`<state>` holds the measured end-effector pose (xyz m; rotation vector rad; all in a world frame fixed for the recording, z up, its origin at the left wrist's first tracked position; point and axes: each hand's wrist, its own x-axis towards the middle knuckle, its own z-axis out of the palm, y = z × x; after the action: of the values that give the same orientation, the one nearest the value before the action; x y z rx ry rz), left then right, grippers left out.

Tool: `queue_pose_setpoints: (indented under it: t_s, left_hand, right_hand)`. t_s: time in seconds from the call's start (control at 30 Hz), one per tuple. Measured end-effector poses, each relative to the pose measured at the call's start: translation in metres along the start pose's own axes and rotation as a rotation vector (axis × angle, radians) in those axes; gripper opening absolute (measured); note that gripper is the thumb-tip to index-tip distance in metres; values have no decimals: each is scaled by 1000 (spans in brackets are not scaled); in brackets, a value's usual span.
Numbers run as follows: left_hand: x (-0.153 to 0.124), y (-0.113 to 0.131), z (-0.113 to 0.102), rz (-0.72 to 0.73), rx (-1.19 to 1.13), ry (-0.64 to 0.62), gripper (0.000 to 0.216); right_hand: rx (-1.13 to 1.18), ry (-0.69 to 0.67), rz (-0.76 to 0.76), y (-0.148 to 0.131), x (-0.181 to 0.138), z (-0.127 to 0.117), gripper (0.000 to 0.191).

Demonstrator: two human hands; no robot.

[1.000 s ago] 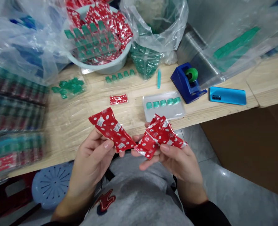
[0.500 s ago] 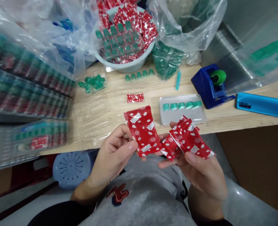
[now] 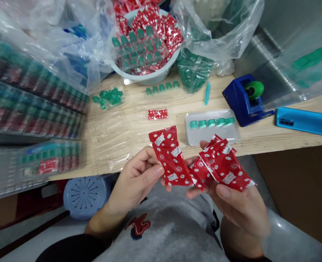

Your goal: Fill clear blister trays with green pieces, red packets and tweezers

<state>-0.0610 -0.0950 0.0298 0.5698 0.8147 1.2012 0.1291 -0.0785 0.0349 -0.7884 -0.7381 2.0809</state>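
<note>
Between the thumb and fingers of my left hand (image 3: 139,178) is a red packet (image 3: 171,158) printed with white shapes. My right hand (image 3: 237,203) grips several more red packets (image 3: 223,163), overlapping in a loose fan, with the thumb on the front one. The packets from the two hands meet in front of my body. Just beyond them on the table lie a small flat red packet (image 3: 157,114) and a white tray (image 3: 212,137) with a row of green plastic pieces (image 3: 211,123).
A white bowl (image 3: 150,78) of red packets, with a clear green-capped pack on top, stands at the back. Packed clear cases (image 3: 40,83) are stacked left. A blue tape dispenser (image 3: 239,105) and blue phone (image 3: 305,120) lie right. A blue stool (image 3: 86,198) is below.
The left packet has tilted a little and shifted slightly right and down. The packets in my right hand have also moved slightly right and down. Both hands keep their hold.
</note>
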Motion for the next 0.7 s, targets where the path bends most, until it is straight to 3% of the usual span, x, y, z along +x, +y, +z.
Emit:
queue_pose_setpoints:
  t_s: [0.13,0.3,0.5,0.6,0.7]
  left_hand:
    - [9,-2,1,-14,-200,-73,12]
    - [21,-3,-2,-43,-394,-242,37]
    - [20,-5,-3,-160,-420,-201,54]
    - [22,-6,-2,-258,-437,-238,57]
    - [24,-6,-1,-214,-504,-363,50]
  right_hand:
    - [-95,50,-50,1,-2,-7,29]
    - [-211,128,-78,8,0,-21,24]
    - [-199,116,-78,13,1,-28,44]
    - [-186,249,-75,14,-2,-23,52]
    - [-135,330,-43,15,-3,-17,55]
